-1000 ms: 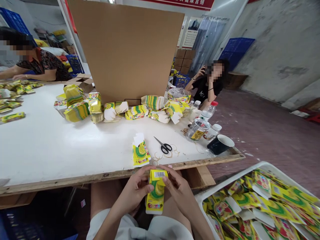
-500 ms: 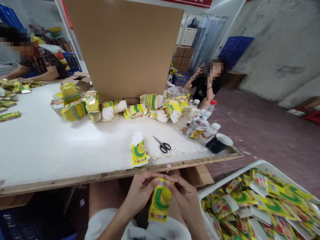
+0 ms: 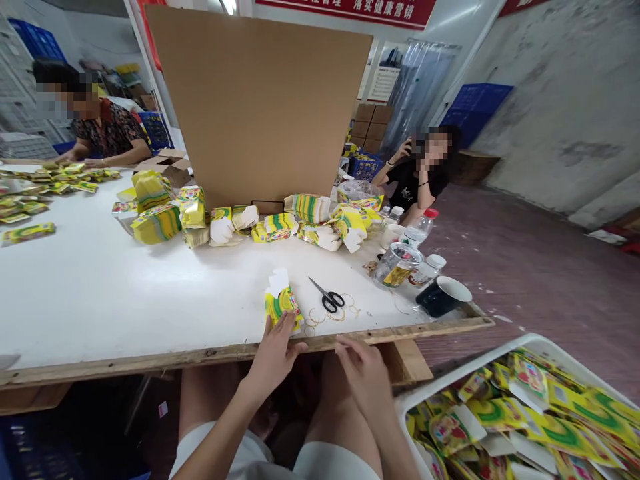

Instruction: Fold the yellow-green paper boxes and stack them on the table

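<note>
My left hand (image 3: pixel 276 350) reaches over the table's front edge, fingers stretched out on the near end of a small stack of flat yellow-green printed cartons (image 3: pixel 278 305). Its thumb points away to the right, and the hand grips nothing. Over the lap, just short of the wooden edge, my right hand (image 3: pixel 364 373) has loosely bent fingers, apart, with nothing visible in them. Black-handled scissors (image 3: pixel 330 299) lie to the right of the stack, among several thin rubber bands (image 3: pixel 315 321).
Down to my right stands a white tub (image 3: pixel 537 343) heaped with yellow cartons (image 3: pixel 560 407). Bundled carton stacks (image 3: pixel 274 227) line the table before a large cardboard sheet (image 3: pixel 260 113). Bottles and a dark cup (image 3: pixel 440 298) occupy the right corner. Two people sit beyond the table.
The yellow carton held between both hands is no longer in them. My left hand has moved forward onto the stack, and my right hand has come apart from it. The view has tilted up slightly.
</note>
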A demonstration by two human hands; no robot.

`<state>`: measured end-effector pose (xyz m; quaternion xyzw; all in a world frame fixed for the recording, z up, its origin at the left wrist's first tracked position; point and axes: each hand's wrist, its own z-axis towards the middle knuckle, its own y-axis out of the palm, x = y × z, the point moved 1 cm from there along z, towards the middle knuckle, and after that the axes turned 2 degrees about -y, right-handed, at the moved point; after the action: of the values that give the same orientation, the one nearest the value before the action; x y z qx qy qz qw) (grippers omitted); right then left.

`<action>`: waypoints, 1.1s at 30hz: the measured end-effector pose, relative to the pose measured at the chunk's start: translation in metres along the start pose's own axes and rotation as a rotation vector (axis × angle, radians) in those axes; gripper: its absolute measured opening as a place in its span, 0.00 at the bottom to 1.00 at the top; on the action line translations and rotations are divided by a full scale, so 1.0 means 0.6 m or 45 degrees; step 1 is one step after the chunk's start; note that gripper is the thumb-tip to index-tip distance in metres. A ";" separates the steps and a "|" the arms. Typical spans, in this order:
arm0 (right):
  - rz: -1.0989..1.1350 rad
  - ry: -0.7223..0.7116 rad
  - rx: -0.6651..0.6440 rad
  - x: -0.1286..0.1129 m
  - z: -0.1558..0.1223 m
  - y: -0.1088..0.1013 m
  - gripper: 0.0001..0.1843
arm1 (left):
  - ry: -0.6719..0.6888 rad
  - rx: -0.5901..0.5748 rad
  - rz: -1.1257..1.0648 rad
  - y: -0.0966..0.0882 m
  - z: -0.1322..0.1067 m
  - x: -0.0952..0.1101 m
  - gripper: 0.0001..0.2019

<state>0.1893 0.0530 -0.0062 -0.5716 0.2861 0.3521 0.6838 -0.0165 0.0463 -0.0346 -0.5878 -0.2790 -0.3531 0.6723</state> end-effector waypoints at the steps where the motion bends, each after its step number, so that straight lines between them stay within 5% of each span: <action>1: 0.030 -0.002 -0.006 -0.015 0.018 0.035 0.17 | 0.007 0.000 -0.001 0.000 0.000 0.000 0.29; 4: 0.082 0.004 0.008 -0.045 0.066 0.110 0.10 | 0.020 0.012 -0.021 -0.002 0.002 -0.004 0.29; 8: 0.191 0.047 0.039 -0.051 0.097 0.147 0.04 | 0.014 0.049 -0.106 -0.003 0.003 -0.011 0.30; 13: 0.493 0.159 0.048 -0.042 0.080 0.126 0.12 | -0.082 0.236 -0.344 -0.011 -0.010 -0.002 0.27; 16: 0.734 0.223 -0.004 -0.046 0.048 0.099 0.20 | -0.227 0.437 -0.964 -0.021 -0.018 0.011 0.24; 20: 1.009 0.337 -0.114 -0.061 0.000 0.081 0.23 | -0.396 0.179 -1.725 -0.025 -0.021 0.031 0.19; 24: 1.328 0.519 -0.227 -0.071 -0.030 0.081 0.20 | -0.479 0.072 -1.838 -0.026 -0.030 0.041 0.20; 33: 1.158 0.439 -0.238 -0.079 -0.041 0.073 0.22 | -0.596 0.329 -1.733 -0.002 -0.042 0.037 0.21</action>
<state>0.1264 0.0259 0.0018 -0.4975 0.5828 0.5393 0.3494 -0.0054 0.0179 -0.0203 -0.2604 -0.7584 -0.5222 0.2904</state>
